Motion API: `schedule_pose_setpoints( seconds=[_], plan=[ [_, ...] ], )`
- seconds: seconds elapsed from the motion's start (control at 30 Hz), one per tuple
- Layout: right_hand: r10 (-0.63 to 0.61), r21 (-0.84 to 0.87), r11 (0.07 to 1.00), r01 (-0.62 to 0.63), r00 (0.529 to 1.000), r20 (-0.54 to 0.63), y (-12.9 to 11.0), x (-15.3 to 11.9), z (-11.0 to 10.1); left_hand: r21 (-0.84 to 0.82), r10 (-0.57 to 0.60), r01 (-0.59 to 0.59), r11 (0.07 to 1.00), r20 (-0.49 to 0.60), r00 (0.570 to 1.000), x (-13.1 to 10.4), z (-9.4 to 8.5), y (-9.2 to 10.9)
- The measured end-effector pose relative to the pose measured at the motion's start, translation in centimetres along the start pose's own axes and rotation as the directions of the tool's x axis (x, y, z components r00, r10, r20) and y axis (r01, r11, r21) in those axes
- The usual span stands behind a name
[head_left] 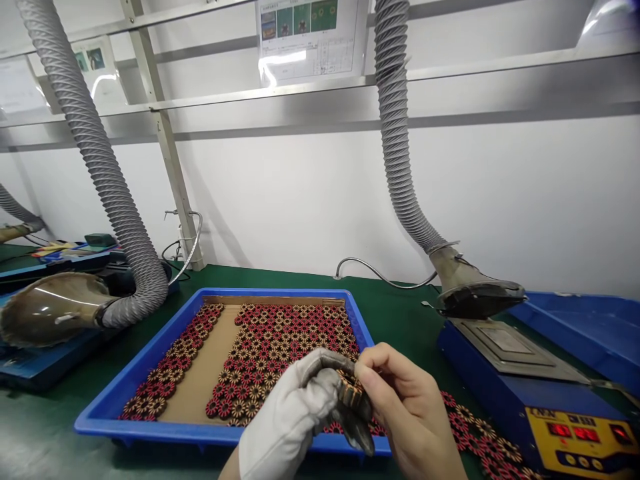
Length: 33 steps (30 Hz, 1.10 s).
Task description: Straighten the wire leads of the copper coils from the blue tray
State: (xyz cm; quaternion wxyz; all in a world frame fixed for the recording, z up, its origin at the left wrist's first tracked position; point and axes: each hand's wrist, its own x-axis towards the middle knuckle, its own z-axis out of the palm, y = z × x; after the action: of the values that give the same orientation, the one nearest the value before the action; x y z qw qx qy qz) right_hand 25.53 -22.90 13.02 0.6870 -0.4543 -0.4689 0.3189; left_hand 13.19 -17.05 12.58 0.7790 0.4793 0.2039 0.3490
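Note:
My left hand (305, 407), in a white glove with dirty dark fingertips, grips a small copper-wound stator (351, 395) between thumb and fingers. My bare right hand (407, 407) is closed beside it, thumb and forefinger pinched together at the stator's upper edge. What that pinch holds, perhaps a wire end, is too small to make out. Behind both hands lies a blue tray (200, 433) with rows of red and copper-coloured flower-shaped stators (280, 353) on cardboard. More of these stators (480, 433) are on the green table right of my hand.
A blue-and-yellow heating unit (565, 413) with red digits and a metal top plate stands at the right. Over it hangs a grey extraction hose (400, 147); another hose (110, 173) comes down at the left. A second blue tray (590, 327) sits behind the unit.

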Motion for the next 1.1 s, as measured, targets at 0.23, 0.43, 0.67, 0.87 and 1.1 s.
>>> schedule_pose_setpoints(
  seconds=[0.23,0.43,0.67,0.87,1.1],
  plan=[
    [-0.137,-0.004,0.990,0.137,0.988,0.072,0.7,0.3,-0.7,0.026,0.083,-0.087,0.996,0.121,0.989,0.0,-0.3,0.6],
    [-0.289,-0.193,0.934,0.302,0.953,0.091,0.6,0.3,-1.4,-0.027,0.264,-0.263,0.964,0.165,0.950,0.3,-0.7,0.2],
    [-0.171,-0.302,0.923,0.237,0.958,0.230,0.2,1.1,-2.8,-0.124,0.297,-0.271,0.955,0.322,0.899,0.9,-1.2,-0.6],
    [-0.174,-0.106,0.970,0.219,0.930,0.325,0.0,0.9,-1.9,0.242,0.153,-0.215,0.946,0.253,0.955,0.9,-0.5,0.0],
    [-0.094,0.445,0.894,0.051,0.993,0.076,0.4,1.2,-1.9,0.340,0.024,-0.088,0.936,0.189,0.982,-0.9,0.5,0.7]
  ],
)
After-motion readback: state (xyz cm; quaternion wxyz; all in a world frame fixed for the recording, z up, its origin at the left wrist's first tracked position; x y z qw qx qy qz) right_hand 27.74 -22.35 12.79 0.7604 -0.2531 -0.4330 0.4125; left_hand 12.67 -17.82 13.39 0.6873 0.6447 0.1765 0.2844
